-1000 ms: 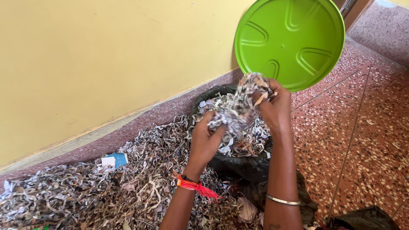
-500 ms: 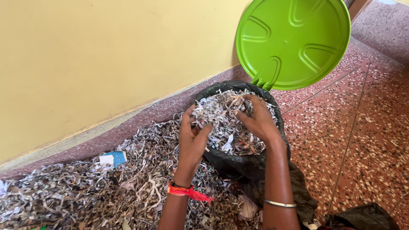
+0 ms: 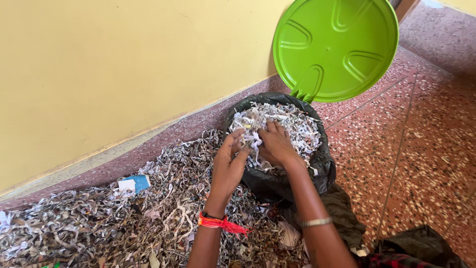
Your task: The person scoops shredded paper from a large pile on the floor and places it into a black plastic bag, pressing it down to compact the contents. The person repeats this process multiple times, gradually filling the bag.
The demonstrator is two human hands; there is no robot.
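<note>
Under both hands [image 3: 255, 151], shredded paper [image 3: 297, 124].

Shreds [image 3: 124, 223] left of bin [image 3: 322, 168], lid [image 3: 337, 47] behind

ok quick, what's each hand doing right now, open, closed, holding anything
Left hand: open, fingers spread, pressing on the shredded paper at the bin's rim.
Right hand: open, palm down on the shredded paper inside the bin, gripping nothing.
</note>
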